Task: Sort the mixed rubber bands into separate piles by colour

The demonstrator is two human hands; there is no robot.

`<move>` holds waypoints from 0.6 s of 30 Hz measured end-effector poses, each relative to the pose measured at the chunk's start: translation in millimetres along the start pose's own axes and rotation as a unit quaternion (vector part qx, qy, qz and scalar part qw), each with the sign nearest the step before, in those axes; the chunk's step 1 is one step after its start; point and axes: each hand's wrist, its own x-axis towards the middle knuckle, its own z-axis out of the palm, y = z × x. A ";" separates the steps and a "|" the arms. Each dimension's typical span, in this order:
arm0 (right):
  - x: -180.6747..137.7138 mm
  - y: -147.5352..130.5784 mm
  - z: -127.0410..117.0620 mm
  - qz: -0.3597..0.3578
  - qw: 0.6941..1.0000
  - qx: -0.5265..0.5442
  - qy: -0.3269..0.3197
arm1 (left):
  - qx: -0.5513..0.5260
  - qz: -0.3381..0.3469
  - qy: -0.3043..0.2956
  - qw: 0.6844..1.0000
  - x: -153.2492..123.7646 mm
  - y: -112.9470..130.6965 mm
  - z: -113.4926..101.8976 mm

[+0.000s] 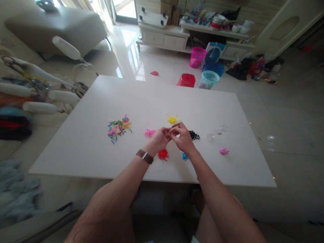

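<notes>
My left hand [160, 139], with a brown watch strap on its wrist, is turned palm up and cupped around a few small coloured bands. Over it, my right hand [182, 136] has its thumb and fingers pinched together at the left palm; what they grip is too small to make out. Around my hands lie small heaps of bands: pink [149, 133], yellow [172, 118], black [194, 135], red [163, 155] and blue [185, 156], the last partly hidden by my right wrist. Farther left spreads a mixed-colour pile [118, 129].
On the white table [141, 94], a clear plastic container [218, 133] lies to the right, with a pink knobbly piece [224, 151] nearer me. Beyond the far edge stand a red bin [186, 80] and a light-blue basket [209, 79]. A white lamp [67, 48] is at the left.
</notes>
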 end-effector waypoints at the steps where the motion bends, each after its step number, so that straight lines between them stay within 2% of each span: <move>1: 0.3 -1.2 -0.4 0.003 1.000 0.007 0.003 | -0.003 -0.001 -0.003 1.000 0.1 0.3 -0.5; 7: -2.0 -11.7 0.2 0.030 0.999 0.040 -0.009 | -0.009 0.012 0.023 1.000 -0.2 1.9 -5.9; 9: -2.5 -10.9 1.0 0.054 0.996 0.057 0.034 | -0.022 0.014 0.028 0.999 -1.1 2.9 -7.1; 12: -0.8 1.4 1.2 0.105 0.981 0.082 0.139 | -0.044 0.020 0.055 0.997 -2.5 4.5 -8.4; 15: 3.0 25.1 3.6 0.181 0.955 0.127 0.199 | -0.057 0.031 0.086 0.994 -2.9 5.9 -10.1; 18: 7.9 48.6 13.1 0.280 0.909 0.204 0.232 | -0.059 0.033 0.085 0.994 -2.7 6.8 -11.7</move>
